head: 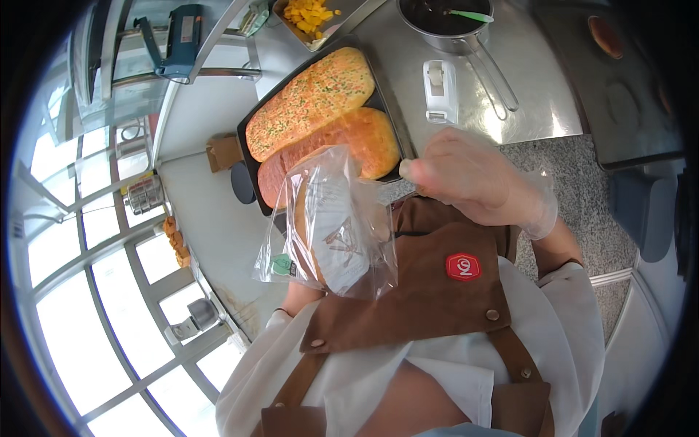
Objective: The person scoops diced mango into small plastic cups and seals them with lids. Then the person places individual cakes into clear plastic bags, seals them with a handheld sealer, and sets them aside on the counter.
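A clear plastic bag (327, 229) with a paper-wrapped, bread-like item inside is held up before the apron. My left hand (377, 218) grips it from behind and is mostly hidden by the bag. To the right, my right hand (472, 177) wears a clear disposable glove. Its fingers are bent, and whether anything is between them cannot be told. Past the bag, a dark baking tray (389, 93) bears a large flat bread topped with green and red bits (311, 101) and a plain browned bread (366, 136). A white tape dispenser (440, 101) lies beside the tray.
A steel saucepan (445, 41) with dark contents and a green-handled utensil stands on the steel counter (524, 98). A metal tray of yellow chunks (308, 22) is at the top. A dark tray (628, 109) lies at right. A cardboard box (223, 153) sits left of the breads.
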`<move>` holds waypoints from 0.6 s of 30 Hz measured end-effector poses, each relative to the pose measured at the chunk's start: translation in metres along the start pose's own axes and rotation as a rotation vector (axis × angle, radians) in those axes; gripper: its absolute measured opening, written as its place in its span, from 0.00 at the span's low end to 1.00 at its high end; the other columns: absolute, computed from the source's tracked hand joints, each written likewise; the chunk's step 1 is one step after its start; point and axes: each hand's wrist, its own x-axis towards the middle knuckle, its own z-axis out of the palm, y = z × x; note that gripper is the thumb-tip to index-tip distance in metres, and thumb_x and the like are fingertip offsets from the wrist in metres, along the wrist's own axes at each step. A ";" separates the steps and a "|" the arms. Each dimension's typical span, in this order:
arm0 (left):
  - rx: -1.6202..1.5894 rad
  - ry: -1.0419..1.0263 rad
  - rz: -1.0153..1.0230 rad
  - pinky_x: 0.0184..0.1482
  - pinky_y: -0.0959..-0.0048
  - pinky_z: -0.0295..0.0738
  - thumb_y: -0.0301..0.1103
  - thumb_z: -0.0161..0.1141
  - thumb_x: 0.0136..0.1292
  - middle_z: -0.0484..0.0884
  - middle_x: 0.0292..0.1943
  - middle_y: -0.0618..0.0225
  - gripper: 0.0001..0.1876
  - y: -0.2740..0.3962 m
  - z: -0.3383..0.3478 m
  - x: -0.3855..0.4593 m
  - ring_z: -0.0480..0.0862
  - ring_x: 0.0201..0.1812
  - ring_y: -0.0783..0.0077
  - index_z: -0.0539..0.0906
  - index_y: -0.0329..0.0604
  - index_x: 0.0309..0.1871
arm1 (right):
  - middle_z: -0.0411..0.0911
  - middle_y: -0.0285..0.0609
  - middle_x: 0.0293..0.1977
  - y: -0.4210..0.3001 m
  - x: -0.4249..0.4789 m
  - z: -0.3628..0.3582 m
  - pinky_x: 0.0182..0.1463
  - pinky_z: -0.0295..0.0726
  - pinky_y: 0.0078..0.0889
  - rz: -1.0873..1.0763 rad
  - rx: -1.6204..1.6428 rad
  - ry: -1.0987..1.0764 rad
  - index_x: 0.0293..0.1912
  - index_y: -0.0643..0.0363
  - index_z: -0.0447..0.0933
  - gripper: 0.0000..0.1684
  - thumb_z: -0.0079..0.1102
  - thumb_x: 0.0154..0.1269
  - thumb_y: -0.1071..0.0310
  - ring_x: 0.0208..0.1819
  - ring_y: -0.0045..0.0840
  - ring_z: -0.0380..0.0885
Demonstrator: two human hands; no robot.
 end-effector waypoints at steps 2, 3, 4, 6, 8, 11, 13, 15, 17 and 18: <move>-0.033 -0.010 -0.015 0.61 0.68 0.69 0.38 0.59 0.66 0.75 0.55 0.64 0.28 -0.006 0.008 -0.005 0.75 0.56 0.69 0.67 0.35 0.66 | 0.72 0.37 0.27 -0.006 0.007 -0.007 0.41 0.71 0.36 -0.027 -0.047 -0.057 0.64 0.55 0.68 0.33 0.59 0.58 0.78 0.29 0.36 0.71; -0.048 -0.015 -0.034 0.61 0.68 0.69 0.38 0.59 0.66 0.75 0.55 0.64 0.28 -0.010 0.011 -0.007 0.75 0.56 0.69 0.67 0.35 0.65 | 0.71 0.37 0.27 -0.007 0.009 -0.010 0.41 0.71 0.36 -0.041 -0.076 -0.076 0.64 0.55 0.68 0.33 0.59 0.58 0.77 0.29 0.36 0.70; -0.065 -0.025 -0.049 0.61 0.68 0.69 0.38 0.59 0.66 0.75 0.56 0.64 0.28 -0.011 0.012 -0.004 0.75 0.56 0.69 0.67 0.35 0.65 | 0.71 0.37 0.27 -0.006 0.013 -0.012 0.41 0.70 0.35 -0.053 -0.106 -0.094 0.64 0.54 0.68 0.33 0.59 0.58 0.77 0.28 0.35 0.70; -0.077 -0.033 -0.073 0.61 0.68 0.69 0.38 0.58 0.66 0.75 0.56 0.64 0.27 -0.012 0.016 -0.004 0.75 0.56 0.69 0.67 0.35 0.65 | 0.69 0.36 0.25 -0.008 0.021 -0.015 0.41 0.70 0.35 -0.066 -0.149 -0.121 0.64 0.54 0.68 0.32 0.58 0.58 0.76 0.27 0.35 0.69; -0.079 -0.035 -0.085 0.62 0.68 0.69 0.38 0.58 0.67 0.75 0.56 0.64 0.27 -0.015 0.021 -0.003 0.75 0.56 0.69 0.67 0.35 0.65 | 0.67 0.36 0.24 -0.011 0.027 -0.019 0.41 0.69 0.35 -0.064 -0.168 -0.140 0.64 0.55 0.68 0.32 0.56 0.59 0.76 0.27 0.35 0.68; -0.089 -0.036 -0.107 0.62 0.68 0.69 0.38 0.57 0.67 0.75 0.56 0.64 0.26 -0.018 0.023 -0.002 0.75 0.56 0.68 0.67 0.35 0.65 | 0.70 0.38 0.26 -0.012 0.029 -0.021 0.42 0.70 0.37 -0.030 -0.191 -0.204 0.69 0.56 0.62 0.40 0.60 0.56 0.75 0.29 0.36 0.71; -0.092 -0.029 -0.119 0.62 0.68 0.69 0.38 0.57 0.68 0.75 0.56 0.64 0.26 -0.021 0.027 -0.003 0.75 0.57 0.68 0.68 0.35 0.65 | 0.76 0.41 0.35 -0.012 0.028 -0.015 0.43 0.71 0.37 -0.016 -0.132 -0.119 0.72 0.58 0.55 0.46 0.63 0.54 0.73 0.31 0.38 0.73; -0.101 -0.027 -0.122 0.62 0.68 0.69 0.38 0.57 0.68 0.75 0.56 0.64 0.26 -0.023 0.029 -0.002 0.75 0.57 0.68 0.68 0.35 0.65 | 0.77 0.43 0.46 -0.016 0.028 -0.014 0.44 0.72 0.37 0.018 -0.117 -0.067 0.74 0.59 0.50 0.52 0.65 0.52 0.72 0.34 0.39 0.75; -0.115 -0.033 -0.129 0.63 0.67 0.69 0.38 0.56 0.68 0.75 0.56 0.63 0.25 -0.025 0.028 -0.002 0.75 0.57 0.68 0.68 0.35 0.64 | 0.74 0.45 0.57 -0.022 0.029 -0.016 0.45 0.72 0.37 0.081 -0.152 -0.063 0.75 0.60 0.47 0.56 0.67 0.50 0.71 0.37 0.39 0.76; -0.121 -0.032 -0.133 0.63 0.67 0.69 0.38 0.56 0.69 0.75 0.56 0.63 0.25 -0.025 0.028 -0.003 0.75 0.57 0.68 0.68 0.35 0.64 | 0.72 0.45 0.61 -0.024 0.029 -0.017 0.45 0.72 0.36 0.113 -0.165 -0.070 0.75 0.61 0.46 0.57 0.67 0.50 0.71 0.38 0.39 0.77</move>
